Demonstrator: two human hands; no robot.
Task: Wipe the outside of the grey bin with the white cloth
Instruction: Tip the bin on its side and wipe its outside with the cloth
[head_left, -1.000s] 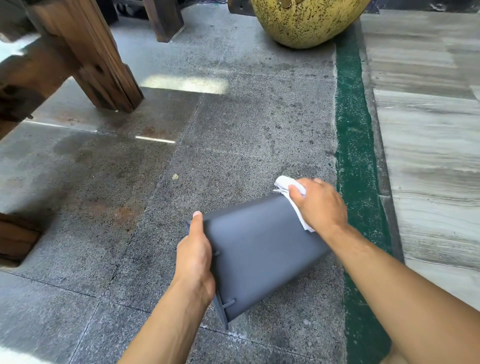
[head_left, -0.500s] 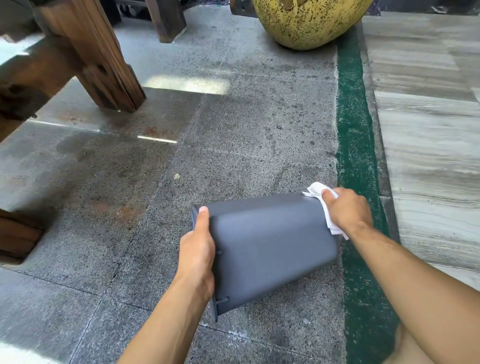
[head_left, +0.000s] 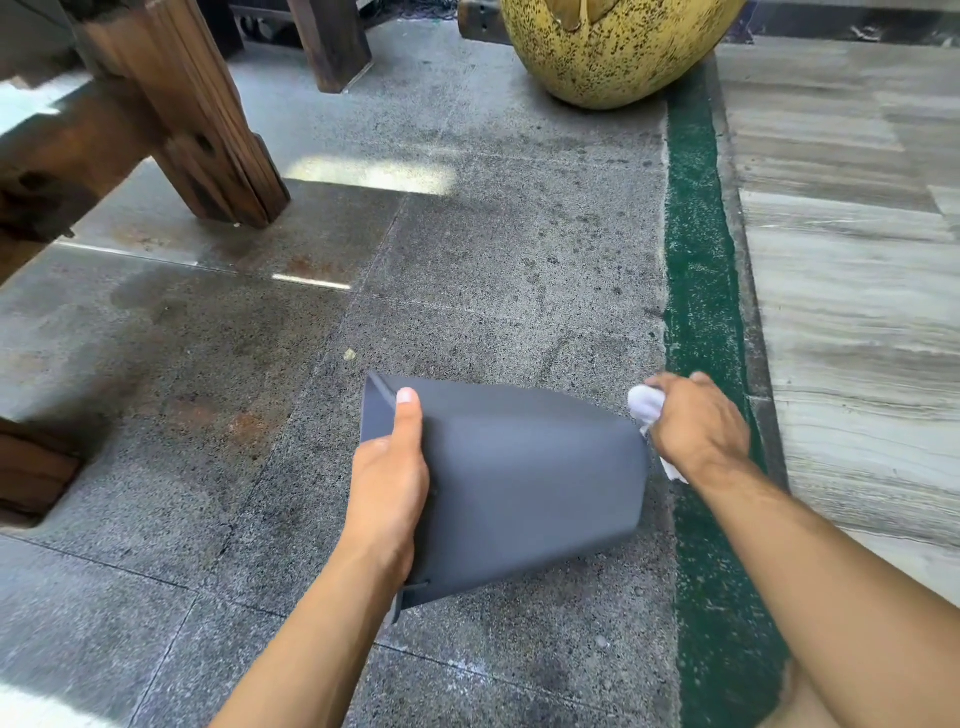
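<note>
The grey bin (head_left: 524, 478) is held on its side above the stone floor, its open rim to the left and its base to the right. My left hand (head_left: 389, 483) grips the rim, thumb lying along the upper wall. My right hand (head_left: 696, 426) is at the bin's base end, closed on the crumpled white cloth (head_left: 647, 405), which presses against the base corner. A tail of cloth hangs below my wrist. The bin's inside and base face are hidden.
Dark wooden furniture legs (head_left: 208, 130) stand at the upper left. A large speckled yellow pot (head_left: 613, 47) sits at the top. A green strip (head_left: 696, 291) separates the grey floor from pale striped stone (head_left: 857, 291) on the right.
My right hand slid the cloth rightward along the bin's upper wall to the base end. The bin tilted flatter, and my left hand stayed on the rim.
</note>
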